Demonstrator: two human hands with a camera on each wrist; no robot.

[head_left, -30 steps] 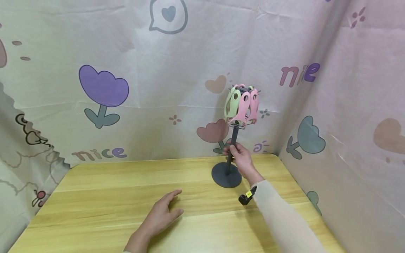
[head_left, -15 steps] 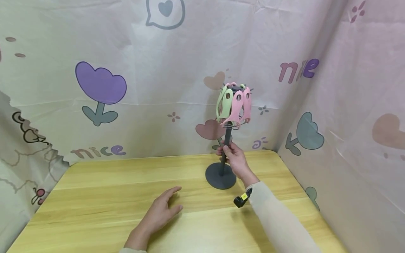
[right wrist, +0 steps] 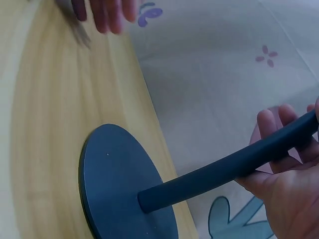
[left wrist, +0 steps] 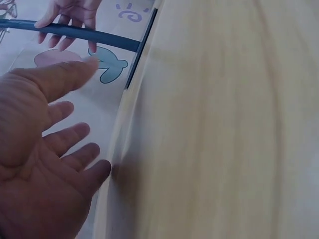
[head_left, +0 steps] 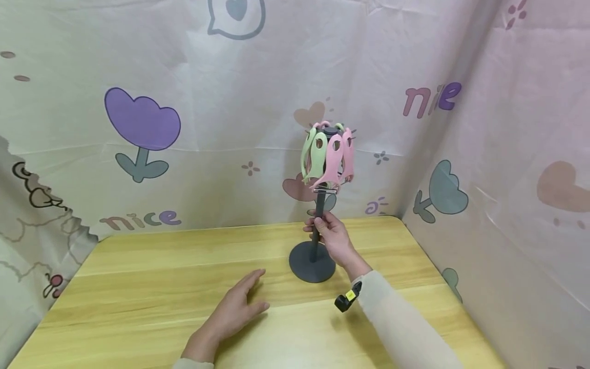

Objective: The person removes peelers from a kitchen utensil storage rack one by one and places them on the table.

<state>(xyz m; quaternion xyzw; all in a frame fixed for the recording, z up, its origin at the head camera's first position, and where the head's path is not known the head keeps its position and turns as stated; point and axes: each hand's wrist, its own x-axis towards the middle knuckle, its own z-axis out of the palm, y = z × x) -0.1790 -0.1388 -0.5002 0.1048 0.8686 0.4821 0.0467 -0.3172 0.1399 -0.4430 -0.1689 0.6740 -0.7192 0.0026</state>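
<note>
In the head view my right hand (head_left: pixel 334 238) grips the dark pole of a round-based stand (head_left: pixel 304 267), thumb in front and fingers behind. Around the top of the stand hang several peelers, pink ones (head_left: pixel 334 158) and light green ones (head_left: pixel 317 158), with metal blades at their lower ends. Seen from the right wrist, the pole (right wrist: pixel 214 172) runs from the hand to the base disc (right wrist: pixel 122 172), close on the tabletop. My left hand (head_left: pixel 232 312) is held over the table to the left of the stand, fingers and thumb apart, holding nothing.
A wooden table (head_left: pixel 152 297) spreads under both hands. Behind it hangs a patterned cloth (head_left: pixel 249 92), and more cloth (head_left: pixel 516 154) closes the right side. A small black camera (head_left: pixel 343 302) is strapped at the right wrist.
My right hand has brought the stand with its peelers to the left and slightly nearer. The left hand has stayed almost where it was.
</note>
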